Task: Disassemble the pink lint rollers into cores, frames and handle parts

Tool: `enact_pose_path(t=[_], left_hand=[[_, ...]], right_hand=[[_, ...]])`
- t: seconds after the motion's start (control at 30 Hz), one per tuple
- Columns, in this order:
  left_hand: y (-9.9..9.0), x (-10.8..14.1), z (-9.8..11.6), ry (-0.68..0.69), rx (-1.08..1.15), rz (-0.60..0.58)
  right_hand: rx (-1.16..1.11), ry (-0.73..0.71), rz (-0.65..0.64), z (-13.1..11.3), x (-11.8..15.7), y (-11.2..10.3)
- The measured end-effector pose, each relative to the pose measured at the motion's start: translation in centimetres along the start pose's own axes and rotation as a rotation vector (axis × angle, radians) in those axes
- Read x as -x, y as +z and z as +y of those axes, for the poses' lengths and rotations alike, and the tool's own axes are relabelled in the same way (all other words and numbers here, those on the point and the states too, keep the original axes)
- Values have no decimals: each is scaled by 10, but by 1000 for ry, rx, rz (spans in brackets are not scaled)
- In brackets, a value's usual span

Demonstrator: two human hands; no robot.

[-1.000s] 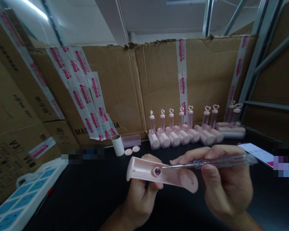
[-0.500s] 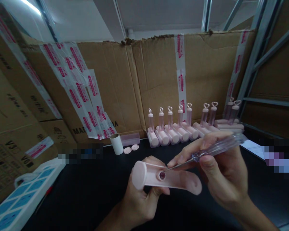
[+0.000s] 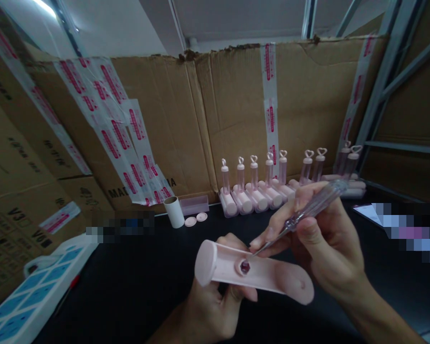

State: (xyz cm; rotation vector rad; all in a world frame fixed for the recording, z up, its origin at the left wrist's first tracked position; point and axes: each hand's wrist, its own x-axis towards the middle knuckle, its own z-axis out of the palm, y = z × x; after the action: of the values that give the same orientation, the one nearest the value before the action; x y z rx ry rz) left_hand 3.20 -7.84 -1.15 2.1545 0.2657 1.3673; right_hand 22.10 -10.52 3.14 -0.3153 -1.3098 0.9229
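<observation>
Left hand (image 3: 218,306) clamped round the pink half-tube (image 3: 265,275), held slightly tilted above the black table (image 3: 129,291); right hand (image 3: 329,246) closed on the clear-handled screwdriver (image 3: 315,205), its tip beside the central socket (image 3: 244,266) (contact cannot be told).

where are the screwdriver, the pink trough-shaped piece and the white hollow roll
Screwdriver (image 3: 311,207), head view: on its clear handle.
Pink trough-shaped piece (image 3: 264,276), head view: on its curved inner surface.
White hollow roll (image 3: 174,214), head view: on the outer side, below its open top.
</observation>
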Motion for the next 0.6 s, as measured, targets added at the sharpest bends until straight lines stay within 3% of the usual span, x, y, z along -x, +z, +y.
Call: enact_pose_path(t=[0.2, 0.4, 0.6], left_hand=[[1, 2, 0, 21, -26, 16], [5, -3, -2, 96, -50, 86], [7, -7, -1, 76, -29, 96]], right_hand=[[28, -41, 22, -1, 2, 4], [235, -277, 40, -9, 9, 12], [308, -282, -81, -17, 15, 13]])
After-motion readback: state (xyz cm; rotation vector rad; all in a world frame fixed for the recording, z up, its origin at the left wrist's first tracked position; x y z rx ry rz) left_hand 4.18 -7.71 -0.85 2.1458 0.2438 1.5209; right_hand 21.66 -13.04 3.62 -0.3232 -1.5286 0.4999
